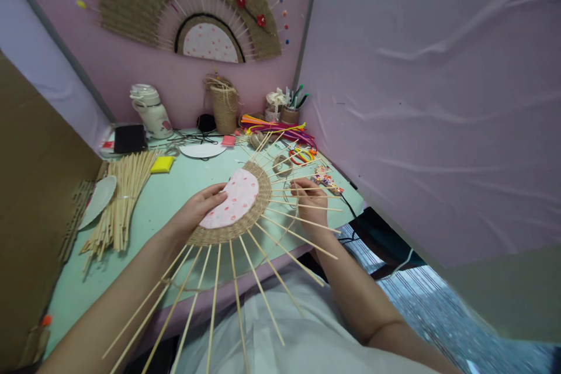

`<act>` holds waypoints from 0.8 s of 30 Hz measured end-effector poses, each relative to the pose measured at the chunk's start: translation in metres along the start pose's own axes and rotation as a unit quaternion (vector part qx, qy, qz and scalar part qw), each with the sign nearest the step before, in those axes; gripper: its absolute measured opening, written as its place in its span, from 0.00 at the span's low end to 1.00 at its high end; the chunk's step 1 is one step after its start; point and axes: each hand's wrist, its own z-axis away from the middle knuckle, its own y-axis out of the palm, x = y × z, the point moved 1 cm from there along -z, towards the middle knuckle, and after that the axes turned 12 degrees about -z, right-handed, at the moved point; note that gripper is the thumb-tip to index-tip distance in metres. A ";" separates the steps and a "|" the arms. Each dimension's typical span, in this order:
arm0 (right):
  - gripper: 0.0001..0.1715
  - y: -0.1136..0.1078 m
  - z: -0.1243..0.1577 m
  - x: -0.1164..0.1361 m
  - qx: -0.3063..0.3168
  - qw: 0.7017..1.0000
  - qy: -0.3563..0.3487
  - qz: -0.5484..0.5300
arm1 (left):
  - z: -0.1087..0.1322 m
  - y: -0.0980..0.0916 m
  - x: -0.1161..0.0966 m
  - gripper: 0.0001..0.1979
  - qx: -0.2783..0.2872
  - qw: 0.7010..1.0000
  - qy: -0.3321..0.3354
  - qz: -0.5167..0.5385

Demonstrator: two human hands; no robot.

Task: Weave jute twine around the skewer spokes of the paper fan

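Note:
A half-round craft piece lies at the table's front edge: a pink dotted fabric centre [232,200] ringed by woven jute twine [245,225], with several thin wooden sticks [263,292] fanning out toward me. My left hand [199,209] rests flat on the pink centre and holds it down. Among the sticks on the right side is my right hand [310,198], its fingers pinched on a strand of jute twine [287,187].
A bundle of loose sticks [125,196] and a white half-disc [99,200] lie left. Twine spool [283,163], coloured pipe cleaners [276,127], woven jar [224,106], white pot [151,110] stand behind. A finished fan [193,6] hangs on the pink wall. Cardboard [30,216] at left.

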 end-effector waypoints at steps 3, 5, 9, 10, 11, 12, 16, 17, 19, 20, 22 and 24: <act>0.08 -0.002 -0.002 0.003 -0.004 1.000 0.028 -0.003 | -0.001 -0.001 0.001 0.29 -0.004 1.000 0.013 -0.015; 0.10 -0.001 -0.003 0.008 -0.001 0.996 0.077 -0.035 | -0.001 -0.001 0.001 0.29 -0.008 1.000 0.014 -0.025; 0.16 0.000 -0.007 0.021 0.028 0.969 0.206 -0.131 | 0.000 0.001 0.000 0.27 0.000 1.000 0.007 -0.026; 0.17 0.000 -0.007 0.024 0.035 0.962 0.231 -0.141 | 0.000 0.001 0.000 0.27 0.003 1.000 0.005 -0.024; 0.18 -0.001 -0.008 0.026 0.041 0.956 0.251 -0.146 | 0.000 0.002 0.000 0.27 0.005 1.000 0.004 -0.022; 0.18 -0.002 -0.009 0.027 0.048 0.951 0.266 -0.148 | 0.000 0.002 0.000 0.26 0.008 1.000 0.002 -0.021; 0.18 -0.005 -0.013 0.031 0.101 0.933 0.309 -0.155 | 0.001 0.002 0.000 0.26 0.008 1.000 0.004 -0.023; 0.16 -0.004 -0.013 0.032 0.115 0.929 0.315 -0.157 | 0.001 0.002 0.000 0.27 0.005 1.000 0.004 -0.025; 0.16 -0.003 -0.013 0.035 0.135 0.921 0.332 -0.154 | 0.003 0.003 -0.002 0.28 0.007 0.999 -0.002 -0.033; 0.17 -0.002 -0.013 0.037 0.139 0.917 0.340 -0.153 | 0.003 0.004 -0.003 0.28 0.016 0.999 -0.006 -0.038; 0.19 0.000 -0.011 0.041 0.143 0.910 0.356 -0.156 | 0.005 0.005 -0.004 0.30 0.037 0.998 -0.012 -0.048; 0.19 0.001 -0.009 0.043 0.138 0.906 0.365 -0.163 | 0.005 0.006 -0.004 0.30 0.051 0.997 -0.012 -0.057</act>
